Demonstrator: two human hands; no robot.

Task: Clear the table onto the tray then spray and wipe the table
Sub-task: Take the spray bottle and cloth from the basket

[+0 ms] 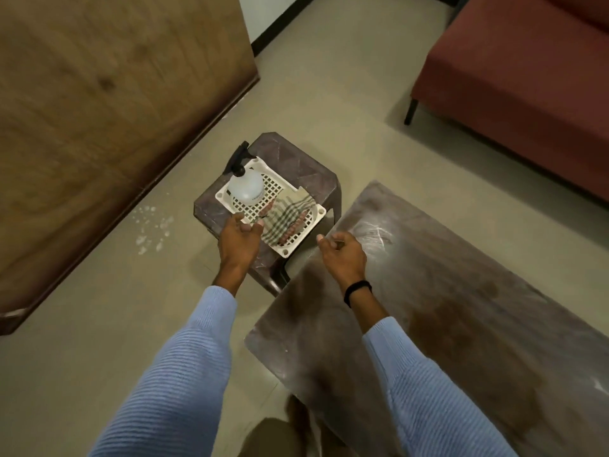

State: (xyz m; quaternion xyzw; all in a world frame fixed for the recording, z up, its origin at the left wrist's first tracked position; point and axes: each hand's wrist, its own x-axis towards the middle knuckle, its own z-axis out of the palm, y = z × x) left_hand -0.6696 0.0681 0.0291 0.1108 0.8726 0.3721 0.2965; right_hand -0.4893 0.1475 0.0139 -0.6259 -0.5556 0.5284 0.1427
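Draping white lattice tray (291, 251), checked cloth (285, 222)

We record a smooth, pale beige floor (329, 77) throughout, evenly lit. A large brown wood-grain panel (99, 127) fills the left side, its lower edge running diagonally. We note scattered white specks (151, 229) on the floor just beside that edge. At the top, a white wall (260, 11) meets the floor at a black skirting (275, 28). A dark red sofa (527, 77) on a black leg (411, 112) occupies the upper right. A brown plastic stool (290, 153) stands between panel and sofa
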